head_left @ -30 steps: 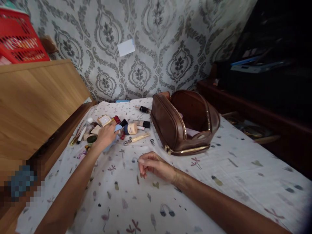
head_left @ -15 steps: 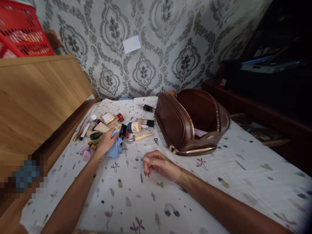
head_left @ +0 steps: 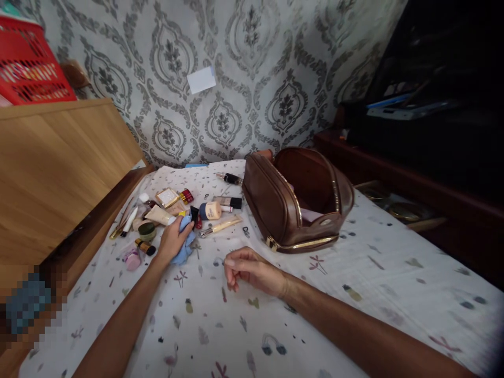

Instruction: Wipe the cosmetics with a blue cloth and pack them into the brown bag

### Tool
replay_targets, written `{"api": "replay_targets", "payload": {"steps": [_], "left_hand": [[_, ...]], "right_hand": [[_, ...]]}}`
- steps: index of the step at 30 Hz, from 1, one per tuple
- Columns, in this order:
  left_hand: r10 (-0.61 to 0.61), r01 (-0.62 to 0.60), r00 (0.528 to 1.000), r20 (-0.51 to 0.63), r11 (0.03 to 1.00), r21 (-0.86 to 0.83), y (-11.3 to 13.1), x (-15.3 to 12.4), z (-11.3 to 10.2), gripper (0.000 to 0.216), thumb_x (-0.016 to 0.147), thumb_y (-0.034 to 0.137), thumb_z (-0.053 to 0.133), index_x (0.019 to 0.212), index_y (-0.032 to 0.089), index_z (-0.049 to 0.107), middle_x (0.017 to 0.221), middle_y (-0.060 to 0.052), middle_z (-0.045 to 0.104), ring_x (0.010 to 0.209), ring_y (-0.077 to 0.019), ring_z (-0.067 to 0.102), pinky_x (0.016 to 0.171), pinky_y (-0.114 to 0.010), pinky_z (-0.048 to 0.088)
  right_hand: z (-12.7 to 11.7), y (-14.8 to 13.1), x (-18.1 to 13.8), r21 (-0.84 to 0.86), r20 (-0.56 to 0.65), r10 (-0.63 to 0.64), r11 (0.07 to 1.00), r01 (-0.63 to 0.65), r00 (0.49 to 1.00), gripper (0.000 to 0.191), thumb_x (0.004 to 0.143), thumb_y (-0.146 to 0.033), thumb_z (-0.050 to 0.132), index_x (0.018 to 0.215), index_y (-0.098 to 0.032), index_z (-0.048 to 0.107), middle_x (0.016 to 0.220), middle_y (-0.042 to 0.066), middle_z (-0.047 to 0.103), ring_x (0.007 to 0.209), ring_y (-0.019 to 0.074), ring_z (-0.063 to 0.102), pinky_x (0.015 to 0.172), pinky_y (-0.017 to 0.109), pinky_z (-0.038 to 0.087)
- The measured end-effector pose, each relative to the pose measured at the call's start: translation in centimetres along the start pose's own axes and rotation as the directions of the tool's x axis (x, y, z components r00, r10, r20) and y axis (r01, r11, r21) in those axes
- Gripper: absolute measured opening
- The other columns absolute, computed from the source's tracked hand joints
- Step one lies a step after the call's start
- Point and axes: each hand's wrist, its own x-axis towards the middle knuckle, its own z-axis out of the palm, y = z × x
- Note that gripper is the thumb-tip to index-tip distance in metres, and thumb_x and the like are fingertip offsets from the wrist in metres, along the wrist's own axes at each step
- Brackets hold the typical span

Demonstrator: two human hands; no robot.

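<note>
We see the left hand point(head_left: 173, 242) bent over a crumpled blue cloth point(head_left: 183, 254), in from the left edge of the surface point(head_left: 315, 336), its fingers closed on the folds. The hand hides part of the cloth. A black tube point(head_left: 194, 214) shows at the fingertips; we cannot tell whether they grip it or only touch it.

The right hand point(head_left: 254, 270) is half curled nearer the surface's middle, fingers loosely bent and, as far as we can see, empty. Its palm is turned from us, and we cannot tell whether it touches the surface.

Toward the far left corner we make out a cluster of cosmetics, among them a cream tube point(head_left: 158, 215), a green jar point(head_left: 147, 231) and a compact point(head_left: 167, 197); several overlap, so some outlines are lost.

The bag point(head_left: 268, 199) stands gaping at the far right corner, which it hides from us. Its inside is dark, and a pale thing point(head_left: 311, 215) within shows only in part. The surface's near edge is cut off, as is the basket point(head_left: 33, 68) beyond the left edge.
</note>
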Motion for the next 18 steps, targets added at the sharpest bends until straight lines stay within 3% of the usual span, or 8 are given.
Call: {"api": "replay_targets", "payload": {"steps": [6, 10, 14, 18], "left_hand": [[0.018, -0.018, 1.0, 0.009, 1.0, -0.012, 0.0, -0.2, 0.1, 0.034, 0.091, 0.055, 0.044, 0.081, 0.023, 0.05, 0.069, 0.0, 0.056, 0.068, -0.0193, 0.057, 0.066, -0.029, 0.041], [-0.009, 0.018, 0.998, -0.059, 0.987, 0.157, 0.1, 0.4, -0.6, 0.035, 0.095, 0.054, 0.041, 0.088, 0.023, 0.056, 0.071, -0.003, 0.061, 0.072, -0.0236, 0.061, 0.067, -0.031, 0.04], [-0.003, 0.044, 0.991, -0.135, 0.952, 0.303, 0.4, 3.8, -2.4, 0.033, 0.098, 0.047, 0.04, 0.093, 0.021, 0.059, 0.081, -0.007, 0.068, 0.081, -0.025, 0.064, 0.068, -0.03, 0.042], [0.058, -0.028, 0.995, -0.079, 0.943, 0.331, 2.1, 7.3, -2.9, 0.029, 0.098, 0.041, 0.042, 0.088, 0.02, 0.059, 0.084, -0.006, 0.069, 0.084, -0.0233, 0.063, 0.072, -0.029, 0.043]], "right_hand": [[-0.1, 0.1, 0.1, 0.02, -0.015, 0.02, 1.0, -0.02, 1.0, 0.046, 0.076, -0.053, 0.079, 0.062, -0.011, 0.068, 0.056, 0.001, 0.065, 0.05, 0.0087, 0.058, 0.054, 0.022, 0.044], [-0.2, 0.1, 0.0, 0.028, -0.02, 0.022, 0.999, -0.022, 1.0, 0.048, 0.074, -0.054, 0.08, 0.061, -0.011, 0.067, 0.054, 0.001, 0.063, 0.05, 0.009, 0.059, 0.053, 0.022, 0.044], [-0.3, 0.3, 0.0, 0.042, -0.023, 0.026, 0.999, -0.026, 0.999, 0.047, 0.072, -0.055, 0.081, 0.061, -0.011, 0.067, 0.056, 0.001, 0.064, 0.05, 0.0087, 0.058, 0.053, 0.022, 0.045], [-0.4, 0.4, 0.1, 0.051, -0.03, 0.026, 0.998, -0.025, 0.999, 0.048, 0.07, -0.056, 0.082, 0.061, -0.011, 0.067, 0.057, 0.001, 0.064, 0.05, 0.0091, 0.059, 0.053, 0.022, 0.045]]}}
